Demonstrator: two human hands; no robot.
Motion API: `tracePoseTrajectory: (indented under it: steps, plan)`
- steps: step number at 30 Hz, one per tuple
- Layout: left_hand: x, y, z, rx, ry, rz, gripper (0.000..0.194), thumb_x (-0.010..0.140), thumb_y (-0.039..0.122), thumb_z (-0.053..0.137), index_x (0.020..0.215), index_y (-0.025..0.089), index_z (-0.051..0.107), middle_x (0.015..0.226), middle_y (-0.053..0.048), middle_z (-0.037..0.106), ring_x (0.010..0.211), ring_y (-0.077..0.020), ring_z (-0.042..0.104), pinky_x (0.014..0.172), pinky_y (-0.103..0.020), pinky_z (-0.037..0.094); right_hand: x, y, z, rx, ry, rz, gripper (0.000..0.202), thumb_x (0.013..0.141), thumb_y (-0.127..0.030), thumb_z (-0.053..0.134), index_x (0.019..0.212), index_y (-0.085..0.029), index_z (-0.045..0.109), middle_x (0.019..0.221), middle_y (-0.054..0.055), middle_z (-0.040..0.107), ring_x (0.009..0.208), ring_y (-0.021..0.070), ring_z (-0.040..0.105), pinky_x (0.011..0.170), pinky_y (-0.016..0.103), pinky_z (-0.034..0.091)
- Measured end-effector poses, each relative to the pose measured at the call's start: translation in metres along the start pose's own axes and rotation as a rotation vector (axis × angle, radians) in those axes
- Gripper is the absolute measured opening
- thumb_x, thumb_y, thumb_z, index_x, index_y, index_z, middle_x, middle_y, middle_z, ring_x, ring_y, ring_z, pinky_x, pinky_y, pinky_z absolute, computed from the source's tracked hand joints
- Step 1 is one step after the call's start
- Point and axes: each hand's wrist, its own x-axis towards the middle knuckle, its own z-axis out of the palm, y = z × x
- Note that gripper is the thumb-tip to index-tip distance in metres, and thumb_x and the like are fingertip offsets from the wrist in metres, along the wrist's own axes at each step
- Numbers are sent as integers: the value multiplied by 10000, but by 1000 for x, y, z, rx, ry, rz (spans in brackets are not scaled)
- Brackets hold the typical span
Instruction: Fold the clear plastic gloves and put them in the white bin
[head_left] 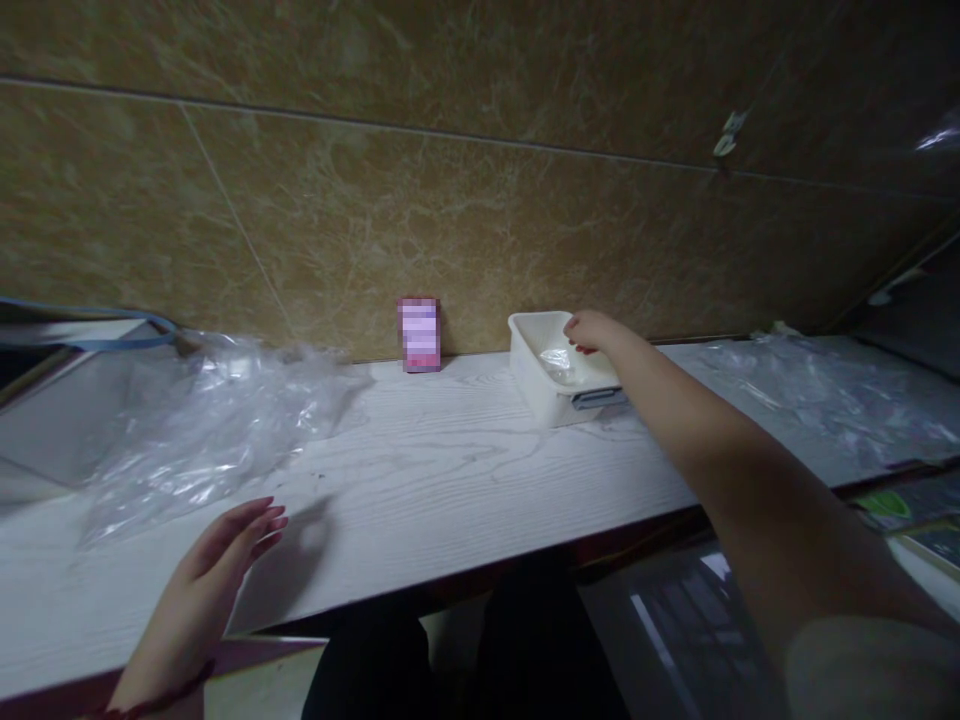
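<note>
My left hand (225,550) hovers over the front left of the white wood-grain table (420,470), fingers stretched out and holding nothing. Its shadow falls on the tabletop beside it. My right hand (591,332) reaches into a white plastic basket (534,385) near the wall. Its fingers are bent downward and look closed together; what they hold, if anything, is too small to make out. Some clear, shiny plastic (559,362) lies inside the basket, just left of those fingertips. A grey clip-like handle (596,398) sits on the basket's front side.
A phone (421,335) with a lit, blurred screen leans against the marbled tile wall (465,220). Crumpled clear plastic bags (232,410) spread over the left, next to a white box (67,410). More clear plastic (832,390) covers the right end. The table's front edge runs above my legs.
</note>
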Motion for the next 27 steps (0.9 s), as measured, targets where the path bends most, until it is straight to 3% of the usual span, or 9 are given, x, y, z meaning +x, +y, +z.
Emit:
tracePoseTrajectory:
  steps: [3, 6, 9, 12, 16, 19, 23, 27]
  plan:
    - [1, 2, -1, 60, -10, 36, 445, 577, 476, 625, 914, 196, 548, 899, -38, 613, 899, -208, 573, 881, -361, 418, -26, -19, -13, 92, 265, -118, 216, 749, -254, 481, 878, -146, 615, 817, 91, 629, 751, 159, 572, 664, 237, 418]
    - [4, 2, -3, 148, -25, 97, 458, 595, 493, 596, 923, 179, 541, 909, -54, 609, 871, -212, 582, 839, -366, 442, -64, -42, -9, 199, 409, -241, 207, 749, -289, 466, 851, -179, 609, 804, 58, 623, 746, 159, 558, 659, 240, 406]
    - [9, 0, -6, 262, -48, 177, 447, 630, 494, 554, 936, 168, 537, 908, -67, 619, 850, -211, 592, 799, -349, 459, -99, -67, 18, 357, 384, -379, 205, 754, -284, 457, 863, -172, 590, 738, 35, 609, 669, 132, 545, 622, 221, 396]
    - [16, -4, -11, 461, -14, 263, 410, 670, 473, 501, 939, 168, 547, 927, -75, 626, 841, -207, 595, 769, -325, 466, -117, -88, 69, 502, 344, -436, 194, 766, -277, 432, 850, -179, 578, 749, 20, 606, 634, 115, 530, 610, 217, 395]
    - [29, -8, -21, 815, 166, 469, 348, 720, 392, 435, 956, 173, 567, 965, -82, 613, 862, -215, 578, 764, -327, 454, -125, -107, 151, 605, 286, -449, 148, 745, -219, 435, 793, -186, 571, 757, 11, 611, 620, 112, 518, 630, 229, 407]
    - [45, -7, -31, 993, 331, 660, 338, 750, 342, 404, 982, 167, 576, 991, -91, 601, 941, -219, 540, 850, -336, 399, -125, -112, 192, 649, 287, -474, 135, 733, -187, 434, 782, -192, 560, 769, 16, 608, 691, 122, 534, 658, 229, 413]
    - [69, 4, -39, 1135, 335, 750, 366, 769, 341, 391, 1024, 153, 575, 1033, -99, 590, 971, -214, 518, 881, -327, 367, -123, -112, 204, 662, 326, -522, 138, 731, -180, 425, 795, -196, 547, 766, 18, 597, 721, 125, 535, 691, 235, 413]
    - [98, 25, -39, 1247, 338, 665, 439, 779, 370, 347, 1076, 118, 549, 1057, -126, 582, 980, -239, 518, 858, -340, 374, -124, -111, 202, 653, 304, -540, 134, 727, -175, 426, 788, -194, 544, 762, 17, 594, 720, 126, 535, 689, 240, 417]
